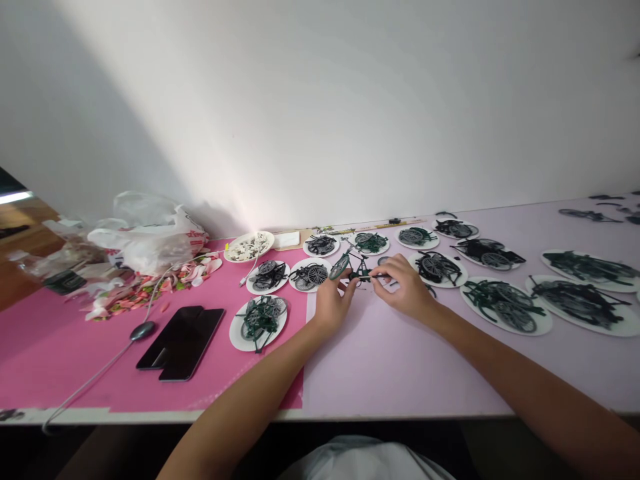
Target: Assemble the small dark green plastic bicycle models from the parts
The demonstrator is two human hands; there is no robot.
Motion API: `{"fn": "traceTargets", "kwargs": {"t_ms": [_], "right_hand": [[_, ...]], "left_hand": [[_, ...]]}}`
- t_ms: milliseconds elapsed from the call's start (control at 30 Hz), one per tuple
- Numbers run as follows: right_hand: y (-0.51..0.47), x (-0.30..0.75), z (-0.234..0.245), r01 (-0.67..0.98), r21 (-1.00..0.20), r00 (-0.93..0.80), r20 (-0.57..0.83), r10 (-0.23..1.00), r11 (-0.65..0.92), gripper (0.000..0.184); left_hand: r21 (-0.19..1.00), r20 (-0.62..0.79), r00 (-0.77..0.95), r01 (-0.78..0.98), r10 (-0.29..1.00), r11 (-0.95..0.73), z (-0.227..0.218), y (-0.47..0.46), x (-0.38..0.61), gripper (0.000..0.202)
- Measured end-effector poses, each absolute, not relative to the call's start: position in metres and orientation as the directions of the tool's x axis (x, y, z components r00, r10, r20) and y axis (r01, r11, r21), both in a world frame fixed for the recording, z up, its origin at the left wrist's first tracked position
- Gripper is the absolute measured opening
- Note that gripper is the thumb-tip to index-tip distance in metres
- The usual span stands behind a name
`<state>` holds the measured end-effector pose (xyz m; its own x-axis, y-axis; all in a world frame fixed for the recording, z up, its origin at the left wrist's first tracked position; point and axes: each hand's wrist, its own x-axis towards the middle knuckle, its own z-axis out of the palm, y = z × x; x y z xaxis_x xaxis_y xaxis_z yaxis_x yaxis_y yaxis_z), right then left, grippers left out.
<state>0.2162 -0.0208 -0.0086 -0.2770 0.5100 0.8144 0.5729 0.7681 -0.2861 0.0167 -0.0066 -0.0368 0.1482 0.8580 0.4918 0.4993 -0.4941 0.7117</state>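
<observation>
Pale clothing [367,461] fills the bottom centre of the frame, nearest the lens, and your forearms reach up past it to the middle. Right at the fingertips: your left hand [329,303] is closed on the lower side of a small green model bicycle [361,272], exact contact hidden, and your right hand [404,288] pinches a slim dark rod [369,277] lying across its base. So the bicycle sits between your hands, just right of centre, its wheel tilted up beside your left knuckles. Looks like close fitting work, both hands at once; the next move calls for a firm left hold and small, level turns of the right fingertips.

Outward we go! Plates of bicycle parts crowd the far side of your hands, one plate [239,339] left of your left wrist, a bigger plate [543,324] beyond your right forearm, so sideways sweeps are tight. Your best room is the bare lilac surface [370,373] between your forearms, down to the table's front edge [350,417]. Over at lower left, two phones [193,347] lie overlapping on pink.
</observation>
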Motion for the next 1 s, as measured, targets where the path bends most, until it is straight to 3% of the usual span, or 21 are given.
{"fn": "traceTargets", "kwargs": {"t_ms": [300, 667, 1000], "right_hand": [[-0.0196, 0.2158, -0.0091, 0.569, -0.237, -0.315, 0.822, 0.475, 0.787, 0.012], [-0.0191, 0.2158, -0.0101, 0.586, -0.268, -0.275, 0.822, 0.499, 0.765, 0.009], [-0.018, 0.2188, -0.0102, 0.576, -0.249, -0.353, 0.783, 0.512, 0.779, 0.012]], "left_hand": [[0.717, 0.459, 0.134, 0.527, 0.878, -0.456, -0.0387, -0.0055, 0.0176, 0.032], [0.675, 0.49, 0.108, 0.58, 0.865, -0.456, -0.0381, -0.0067, 0.0183, 0.031], [0.659, 0.482, 0.123, 0.601, 0.867, -0.452, -0.0394, -0.0065, 0.0177, 0.032]]}}
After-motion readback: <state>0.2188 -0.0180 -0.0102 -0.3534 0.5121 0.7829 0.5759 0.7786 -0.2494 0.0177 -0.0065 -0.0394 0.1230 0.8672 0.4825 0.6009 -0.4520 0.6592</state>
